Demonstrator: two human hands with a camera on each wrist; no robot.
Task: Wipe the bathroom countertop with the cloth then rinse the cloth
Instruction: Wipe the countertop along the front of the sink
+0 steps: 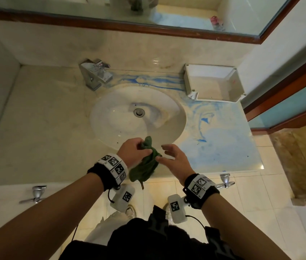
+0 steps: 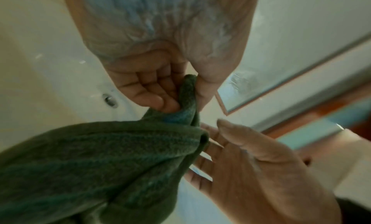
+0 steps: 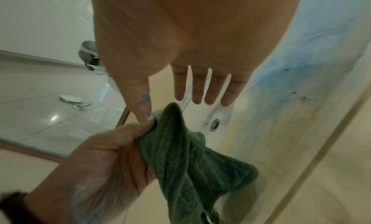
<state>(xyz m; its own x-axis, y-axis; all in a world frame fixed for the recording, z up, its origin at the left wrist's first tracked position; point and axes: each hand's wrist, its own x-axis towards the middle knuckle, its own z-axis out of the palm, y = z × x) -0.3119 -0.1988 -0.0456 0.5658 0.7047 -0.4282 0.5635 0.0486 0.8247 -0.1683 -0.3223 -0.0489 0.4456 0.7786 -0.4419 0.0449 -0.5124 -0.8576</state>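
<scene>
Now the left hand [image 1: 132, 151] is held over the near rim of the sink [image 1: 111, 117], its fingers curled and its thumb pressed against them, pinching the upper end of the green cloth [image 1: 145, 166]. A short tip of the cloth sticks up beyond the fingertips, toward the drain [image 1: 139, 112]; the rest hangs down below the fingers, past the front edge of the countertop [image 1: 223, 147]. The left wrist view shows the thumb and curled fingers [image 2: 152, 90] closing on a twisted fold, with a pale bluish film on the palm.

The right hand [image 1: 174, 156] is just beside the cloth, palm turned inward, its fingers [image 3: 198, 86] straight and slightly spread and holding nothing. Its thumb tip [image 3: 143, 114] touches the cloth right where the left fingers grip; a blue smear sits on that thumb.

Blue streaks cover the countertop beyond the right fingertips and to their right, reaching a white open box [image 1: 214, 83]. A chrome tap [image 1: 96, 74] stands beyond the left fingers, past the sink. Both wrists wear black bands [image 1: 99, 175] carrying square black-and-white code markers; no readable words or brand names show anywhere.
</scene>
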